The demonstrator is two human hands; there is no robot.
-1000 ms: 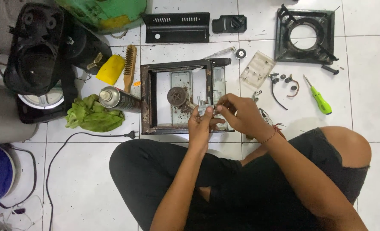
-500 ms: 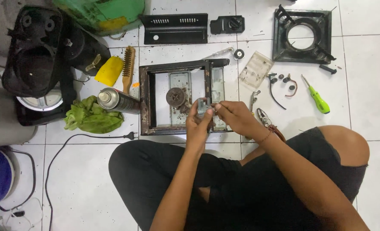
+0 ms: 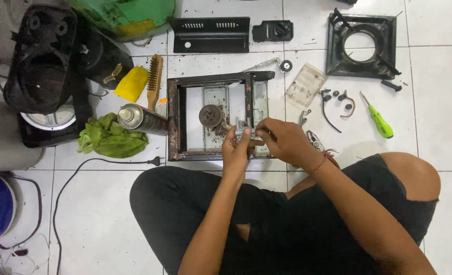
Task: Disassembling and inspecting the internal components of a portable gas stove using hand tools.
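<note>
Head view: both hands (image 3: pixel 259 142) grip a small metal part (image 3: pixel 242 127) over rusty stove frame (image 3: pixel 173 122).

Rusty matt metal frame (image 3: pixel 173 122); glossy white floor tiles (image 3: pixel 440 102); green cloth (image 3: pixel 109 140).

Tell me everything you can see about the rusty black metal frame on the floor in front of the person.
The frame is a square, open-centred stove body of dark metal, rusted and flaking along its left and bottom rails. It lies flat on the white tiled floor, which shows through it. Inside sit a round burner piece, pale metal strips and specks of debris. A spray can lies against its left side. The left hand and right hand hold a small metal part over its lower right corner.
</note>
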